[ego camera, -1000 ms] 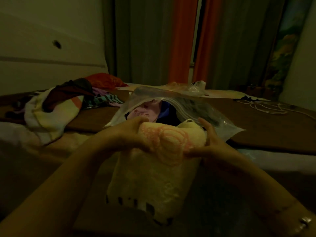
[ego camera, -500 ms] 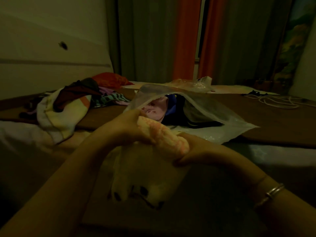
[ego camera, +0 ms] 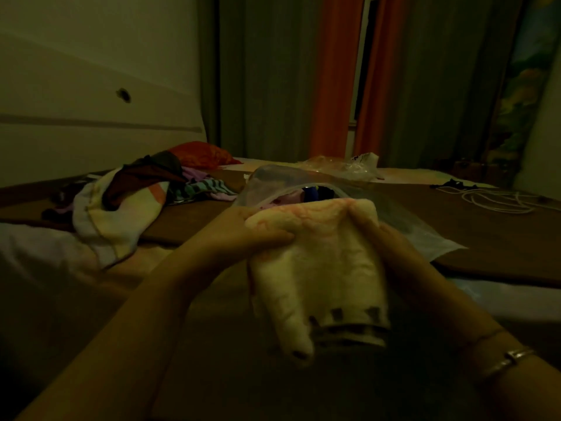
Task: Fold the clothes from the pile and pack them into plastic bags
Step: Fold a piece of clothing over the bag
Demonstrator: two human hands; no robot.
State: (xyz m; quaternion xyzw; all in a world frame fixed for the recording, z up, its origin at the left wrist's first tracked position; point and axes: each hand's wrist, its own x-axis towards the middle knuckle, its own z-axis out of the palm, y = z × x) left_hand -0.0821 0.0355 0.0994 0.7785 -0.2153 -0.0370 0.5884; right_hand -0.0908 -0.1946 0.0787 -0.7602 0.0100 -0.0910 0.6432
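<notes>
Left hand (ego camera: 258, 232) and right hand (ego camera: 391, 247), fingers curled, grip folded cream garment (ego camera: 318, 268) at open plastic bag (ego camera: 394, 220) mouth. Bag already holds several clothes; this piece not yet in. Unfolded pile (ego camera: 136, 202) remains far left.

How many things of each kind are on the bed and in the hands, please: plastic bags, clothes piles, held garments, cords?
Plastic bags: 2 (clear bag with clothes, crumpled bag behind)
Clothes piles: 1 (pile)
Held garments: 1 (cream garment, gripped by left hand and right hand)
White cords: 1 (cord)
Total: 5
</notes>
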